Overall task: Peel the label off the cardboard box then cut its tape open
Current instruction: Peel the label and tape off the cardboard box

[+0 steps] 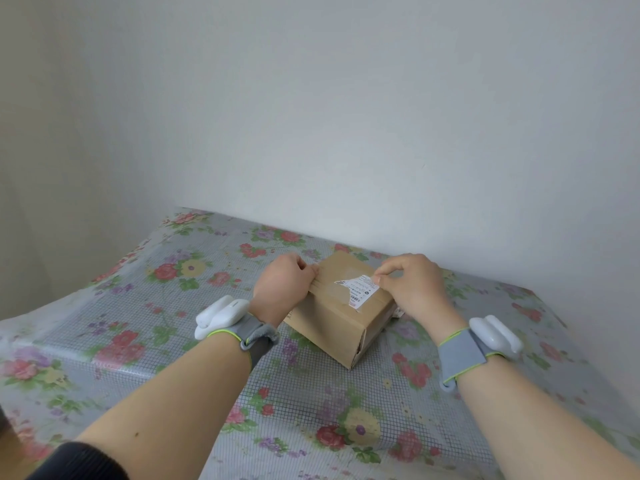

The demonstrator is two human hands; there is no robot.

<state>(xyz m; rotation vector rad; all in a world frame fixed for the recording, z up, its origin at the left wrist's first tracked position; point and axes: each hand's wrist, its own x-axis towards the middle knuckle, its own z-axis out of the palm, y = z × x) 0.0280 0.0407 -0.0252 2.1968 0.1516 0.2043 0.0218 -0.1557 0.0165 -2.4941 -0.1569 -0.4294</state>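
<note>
Now the right hand pinches the label's corner; the left hand's closed grip steadies the box.

the print on the label is too small to read, and its right corner is covered by the right hand pinching it. the left hand hides the left top edge of the box, whose side lettering is mostly covered by the wrist. something lies behind the box at the right, too hidden to name. the table runs off the bottom edge
</note>
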